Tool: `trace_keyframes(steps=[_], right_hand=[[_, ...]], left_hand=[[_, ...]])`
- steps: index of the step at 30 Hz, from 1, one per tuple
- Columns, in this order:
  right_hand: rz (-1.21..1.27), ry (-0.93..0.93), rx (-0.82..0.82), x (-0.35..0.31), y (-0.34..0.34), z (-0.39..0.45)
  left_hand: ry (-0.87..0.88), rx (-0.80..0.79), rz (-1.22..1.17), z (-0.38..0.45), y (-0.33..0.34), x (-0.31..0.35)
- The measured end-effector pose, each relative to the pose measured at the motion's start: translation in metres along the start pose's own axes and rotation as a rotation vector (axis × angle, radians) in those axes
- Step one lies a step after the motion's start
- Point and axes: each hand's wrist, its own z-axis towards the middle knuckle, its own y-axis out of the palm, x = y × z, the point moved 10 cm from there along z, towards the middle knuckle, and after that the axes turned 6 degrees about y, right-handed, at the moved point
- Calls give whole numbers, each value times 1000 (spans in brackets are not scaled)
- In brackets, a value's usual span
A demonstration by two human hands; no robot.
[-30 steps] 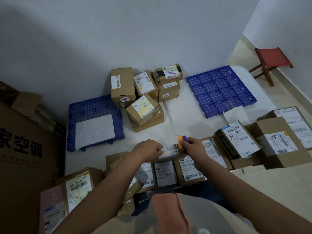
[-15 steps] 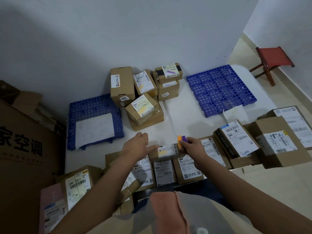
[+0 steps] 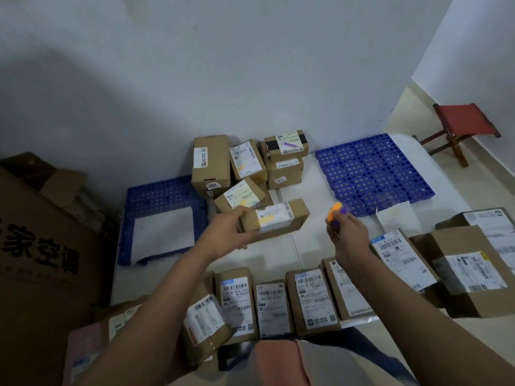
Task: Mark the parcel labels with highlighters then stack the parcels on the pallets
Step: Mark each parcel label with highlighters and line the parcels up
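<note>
Left hand (image 3: pixel 227 232) grips a parcel (image 3: pixel 274 220) at frame centre, in front of stacked parcels (image 3: pixel 245 168). Right hand (image 3: pixel 348 236) holds orange and purple highlighters (image 3: pixel 337 214).

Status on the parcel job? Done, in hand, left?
Done: marked boxes stacked in the middle. In hand: left hand holds a marked box; right hand grips the highlighters. Left: the near row of boxes; right pallet bare.
</note>
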Motion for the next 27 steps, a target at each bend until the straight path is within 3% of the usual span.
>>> trace_keyframes(steps=[5, 8, 13, 20, 27], right_hand=[[-18, 14, -27, -28, 33, 13], [-67, 13, -36, -38, 52, 19], [-192, 22, -54, -47, 79, 29], [-266, 41, -133, -46, 110, 31], [-317, 116, -143, -10, 108, 28]], left_hand=[[-11, 474, -41, 32, -91, 5], [-26, 617, 68, 50, -129, -13], [6, 542, 313, 89, -138, -36], [-144, 320, 512, 113, -125, -68], [-175, 411, 471, 88, -136, -58]])
